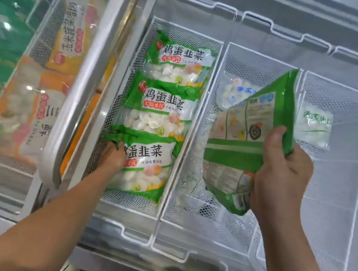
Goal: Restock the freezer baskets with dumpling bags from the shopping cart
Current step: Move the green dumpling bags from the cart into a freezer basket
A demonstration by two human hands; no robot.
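White mesh freezer baskets (223, 49) fill the frame under a slid-back glass lid (106, 55). At centre, three green dumpling bags lie overlapped in one basket; the left hand (112, 155) reaches in at the lower-left corner of the nearest bag (145, 165), its grip seemingly pinching that corner, though the fingertips are hidden. The right hand (281, 174) has its grip clamped on the edge of a fourth green bag (250, 132), held tilted, back face up, over the neighbouring basket at centre right. To do this well, I judge: square the nearest bag first, then turn the held bag label-up and lay it flat, overlapping like the others.
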